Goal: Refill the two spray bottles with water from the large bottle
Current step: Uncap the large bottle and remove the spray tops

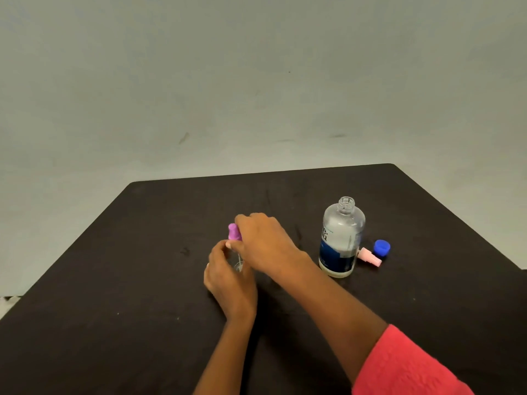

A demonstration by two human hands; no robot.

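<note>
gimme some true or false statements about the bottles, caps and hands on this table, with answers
1. The large clear plastic bottle with the dark blue label stands upright with its neck uncapped. True.
2. The round blue plastic cap sits screwed on that large bottle. False: it lies on the dark table, right of the bottle.
3. The left hand holds the small clear spray bottle. True.
4. The right hand lies flat on the table. False: its fingers curl round the purple spray head atop the small bottle.
5. A pink spray head lies on the table beside the large bottle. True.
</note>
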